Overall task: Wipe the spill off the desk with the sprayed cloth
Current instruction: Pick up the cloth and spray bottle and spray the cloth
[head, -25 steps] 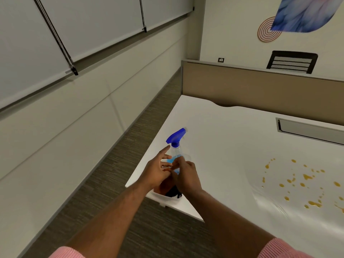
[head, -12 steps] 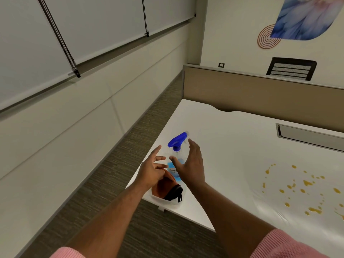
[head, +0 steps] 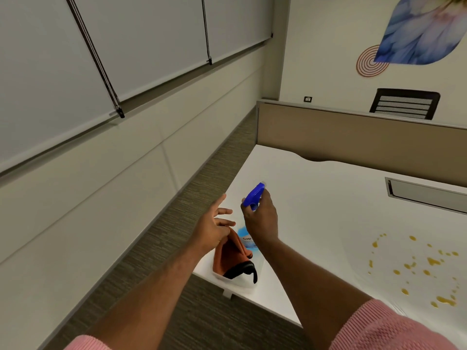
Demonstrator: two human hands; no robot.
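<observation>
**Bottle in hand, cloth next**

The right hand (head: 260, 219) grips the spray bottle (head: 252, 198) by its neck, ready to wet the orange cloth (head: 228, 253) under the open left hand (head: 214, 227). The yellow spill (head: 417, 269) waits well apart on the desk (head: 316, 198).

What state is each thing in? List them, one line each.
Spray bottle: upright, gripped at the neck below its blue trigger head.
Right hand: closed around the spray bottle.
Left hand: fingers spread, touching the top of the orange cloth.
Orange cloth: bunched in a clear tray at the desk corner.
Spill: yellow drops scattered, unwiped.
Desk: white, otherwise bare.
</observation>
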